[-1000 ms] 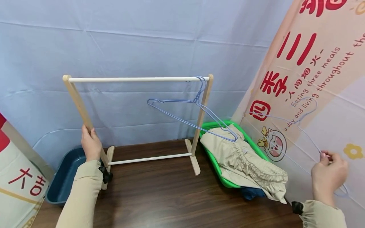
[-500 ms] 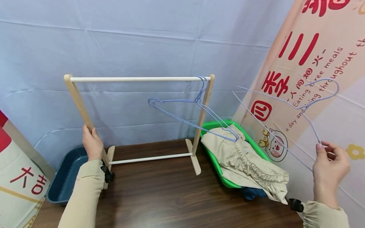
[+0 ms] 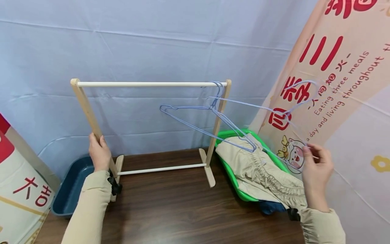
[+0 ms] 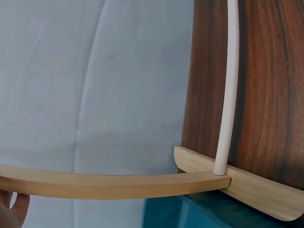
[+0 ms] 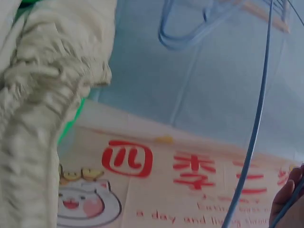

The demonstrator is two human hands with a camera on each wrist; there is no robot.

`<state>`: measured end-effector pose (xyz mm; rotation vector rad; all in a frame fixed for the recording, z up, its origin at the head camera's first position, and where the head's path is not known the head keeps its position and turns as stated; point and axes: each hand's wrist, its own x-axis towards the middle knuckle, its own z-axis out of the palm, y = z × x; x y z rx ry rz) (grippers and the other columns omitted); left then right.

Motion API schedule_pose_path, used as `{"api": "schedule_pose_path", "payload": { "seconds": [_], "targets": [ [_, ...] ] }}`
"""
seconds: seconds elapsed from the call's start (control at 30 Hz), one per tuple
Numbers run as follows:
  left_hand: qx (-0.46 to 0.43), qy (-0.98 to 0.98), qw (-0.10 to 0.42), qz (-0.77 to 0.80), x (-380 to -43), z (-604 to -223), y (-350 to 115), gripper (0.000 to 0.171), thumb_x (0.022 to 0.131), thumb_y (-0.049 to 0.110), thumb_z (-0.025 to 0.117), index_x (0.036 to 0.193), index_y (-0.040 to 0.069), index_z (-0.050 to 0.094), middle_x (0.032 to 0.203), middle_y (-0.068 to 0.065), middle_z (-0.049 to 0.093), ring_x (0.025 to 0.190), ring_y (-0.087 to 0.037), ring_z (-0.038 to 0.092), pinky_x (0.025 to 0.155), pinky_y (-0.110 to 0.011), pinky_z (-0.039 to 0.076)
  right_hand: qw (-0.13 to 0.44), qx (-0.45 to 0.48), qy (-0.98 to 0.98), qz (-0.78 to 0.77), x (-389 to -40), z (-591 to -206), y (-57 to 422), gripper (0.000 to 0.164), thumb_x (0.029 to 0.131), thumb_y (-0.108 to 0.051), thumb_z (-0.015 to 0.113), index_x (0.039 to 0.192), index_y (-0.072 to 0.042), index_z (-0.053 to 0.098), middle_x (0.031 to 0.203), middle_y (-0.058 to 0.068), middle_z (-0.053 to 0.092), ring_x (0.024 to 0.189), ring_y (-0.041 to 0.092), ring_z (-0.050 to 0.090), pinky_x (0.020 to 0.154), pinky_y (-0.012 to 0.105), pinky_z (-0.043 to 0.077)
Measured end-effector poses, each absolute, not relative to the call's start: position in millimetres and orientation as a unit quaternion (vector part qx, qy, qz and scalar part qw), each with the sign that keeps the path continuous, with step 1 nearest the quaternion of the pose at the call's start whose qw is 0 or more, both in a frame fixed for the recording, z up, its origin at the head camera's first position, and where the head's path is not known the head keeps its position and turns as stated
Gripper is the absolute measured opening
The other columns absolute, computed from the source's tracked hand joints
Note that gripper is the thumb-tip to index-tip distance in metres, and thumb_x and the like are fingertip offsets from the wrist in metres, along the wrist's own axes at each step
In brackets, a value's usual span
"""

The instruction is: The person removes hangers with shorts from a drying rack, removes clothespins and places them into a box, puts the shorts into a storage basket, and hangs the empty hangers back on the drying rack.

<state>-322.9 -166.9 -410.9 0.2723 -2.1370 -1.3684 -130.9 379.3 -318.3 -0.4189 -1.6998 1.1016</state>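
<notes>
My left hand [image 3: 100,151] grips the left wooden post [image 3: 87,107] of a small clothes rack about halfway down. In the left wrist view only a bit of that hand [image 4: 13,209] shows, under the post [image 4: 114,186]. On the right, my right hand [image 3: 317,169] pinches one shoulder of a blue wire hanger [image 3: 243,102], its hook up and its far corner reaching the rack's right post. The right wrist view has the hanger's wire [image 5: 259,109] and my fingertips [image 5: 281,198]. More blue hangers [image 3: 195,128] hang together at the right end of the white top bar [image 3: 146,84].
A green basket [image 3: 228,169] stands right of the rack, with beige clothing [image 3: 259,166] and a dark blue piece [image 3: 270,207] spilling over its front. A dark blue basin [image 3: 71,183] sits at the left. Cloth walls enclose the dark wooden table [image 3: 170,210].
My right hand has moved left with the hanger, bringing the hanger from the printed cloth over toward the rack and basket. My left hand stays on the post.
</notes>
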Motion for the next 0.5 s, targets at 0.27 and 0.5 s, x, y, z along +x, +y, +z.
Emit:
{"api": "schedule_pose_path", "payload": {
  "seconds": [0.27,0.5],
  "targets": [
    [0.098,-0.804,0.282,-0.515,-322.5,-410.5,-167.9,0.041,0.104,0.027,0.032,0.135,0.000,0.036,0.117,-0.030,0.050,0.093,-0.041,0.049,0.077,-0.050,0.040,0.472,-0.110,-0.765,0.423,-157.3,-325.4,340.8,0.019,0.090,-0.006,0.065,0.102,0.008,0.067,0.082,-0.026,0.051,0.075,-0.009,0.051,0.066,0.004,0.041],
    [0.098,-0.806,0.275,-0.515,-321.5,-408.0,-169.6,0.041,0.104,0.027,0.033,0.135,0.000,0.037,0.117,-0.029,0.050,0.094,-0.041,0.050,0.077,-0.050,0.041,0.441,-0.084,-0.780,0.435,-181.1,-323.4,315.0,0.016,0.088,-0.008,0.068,0.098,0.004,0.069,0.080,-0.027,0.051,0.075,-0.011,0.050,0.067,0.002,0.041]
  ]
}}
